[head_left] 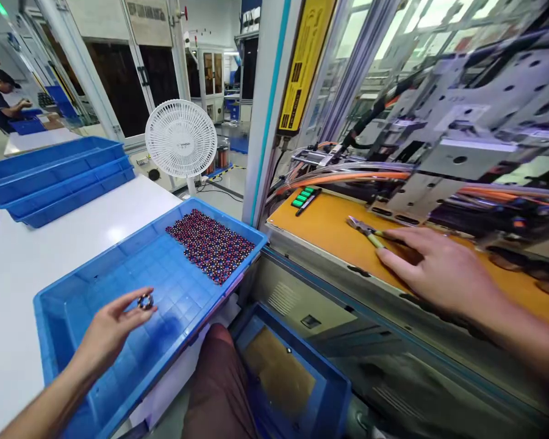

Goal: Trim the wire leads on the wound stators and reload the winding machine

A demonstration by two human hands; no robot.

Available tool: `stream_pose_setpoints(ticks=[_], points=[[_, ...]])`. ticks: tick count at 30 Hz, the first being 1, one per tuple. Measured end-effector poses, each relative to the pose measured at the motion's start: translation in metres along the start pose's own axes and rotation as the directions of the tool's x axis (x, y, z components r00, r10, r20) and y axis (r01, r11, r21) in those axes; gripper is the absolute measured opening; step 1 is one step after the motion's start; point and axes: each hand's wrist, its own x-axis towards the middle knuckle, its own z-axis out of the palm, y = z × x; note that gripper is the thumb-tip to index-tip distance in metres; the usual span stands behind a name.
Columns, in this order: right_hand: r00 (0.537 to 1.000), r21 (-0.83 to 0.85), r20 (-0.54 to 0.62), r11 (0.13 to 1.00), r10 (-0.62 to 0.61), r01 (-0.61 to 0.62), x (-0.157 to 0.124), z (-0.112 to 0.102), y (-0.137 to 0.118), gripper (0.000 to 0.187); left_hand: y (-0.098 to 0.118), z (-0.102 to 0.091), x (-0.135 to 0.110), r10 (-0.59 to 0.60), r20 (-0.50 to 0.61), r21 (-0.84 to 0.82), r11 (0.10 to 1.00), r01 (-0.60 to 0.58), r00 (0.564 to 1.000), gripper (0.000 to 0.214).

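Note:
My left hand pinches a small ring-shaped metal part between thumb and fingers, above the near half of a blue tray. Many small round parts, dark with red and shiny spots, lie packed together at the tray's far right end. On the orange-brown machine bench, my right hand has its thumb and fingers on the yellow-green handles of a pair of pliers. The pliers lie on the bench with their jaws pointing away to the left.
A white fan stands behind the tray. Stacked blue trays sit on the white table. Machine parts and orange hoses overhang the bench, with sunglasses at right. Below is another blue bin. A person works far left.

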Motion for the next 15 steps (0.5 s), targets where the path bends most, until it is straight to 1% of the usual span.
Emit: stream_pose_setpoints(ticks=[1, 4, 6, 7, 9, 10, 12, 13, 14, 15], points=[[1.000, -0.008, -0.021, 1.000, -0.017, 0.017, 0.003, 0.004, 0.002, 0.053, -0.002, 0.004, 0.029, 0.056, 0.006, 0.128, 0.990, -0.056, 0.998, 0.066], [0.993, -0.027, -0.096, 0.998, -0.066, 0.064, 0.011, 0.011, 0.001, 0.054, -0.012, 0.027, 0.111, 0.119, -0.001, 0.224, 0.968, -0.115, 0.993, 0.064], [0.972, -0.045, -0.202, 0.992, -0.122, 0.115, 0.012, 0.009, -0.005, 0.053, -0.019, 0.043, 0.155, 0.165, -0.001, 0.284, 0.946, -0.158, 0.986, 0.052], [0.952, -0.061, -0.259, 0.987, -0.162, 0.152, 0.010, 0.005, -0.008, 0.052, -0.022, 0.049, 0.172, 0.194, -0.002, 0.321, 0.929, -0.184, 0.981, 0.043], [0.909, -0.098, -0.331, 0.967, -0.254, 0.234, -0.002, -0.006, -0.016, 0.045, -0.025, 0.056, 0.196, 0.260, 0.001, 0.398, 0.886, -0.239, 0.966, 0.031], [0.892, -0.118, -0.338, 0.953, -0.302, 0.278, -0.011, -0.013, -0.019, 0.039, -0.026, 0.059, 0.204, 0.292, 0.006, 0.432, 0.862, -0.266, 0.956, 0.028], [0.873, -0.148, -0.299, 0.923, -0.385, 0.356, -0.039, -0.025, -0.021, 0.033, -0.028, 0.061, 0.214, 0.349, 0.018, 0.485, 0.816, -0.314, 0.937, 0.029], [0.871, -0.150, -0.264, 0.910, -0.413, 0.386, -0.057, -0.031, -0.020, 0.035, -0.030, 0.062, 0.217, 0.373, 0.023, 0.505, 0.797, -0.333, 0.928, 0.031], [0.881, -0.138, -0.230, 0.910, -0.414, 0.391, -0.076, -0.035, -0.017, 0.040, -0.032, 0.063, 0.218, 0.394, 0.024, 0.522, 0.779, -0.348, 0.919, 0.033], [0.899, -0.121, -0.206, 0.921, -0.387, 0.369, -0.096, -0.040, -0.011, 0.044, -0.035, 0.064, 0.218, 0.413, 0.021, 0.537, 0.764, -0.359, 0.910, 0.036]])
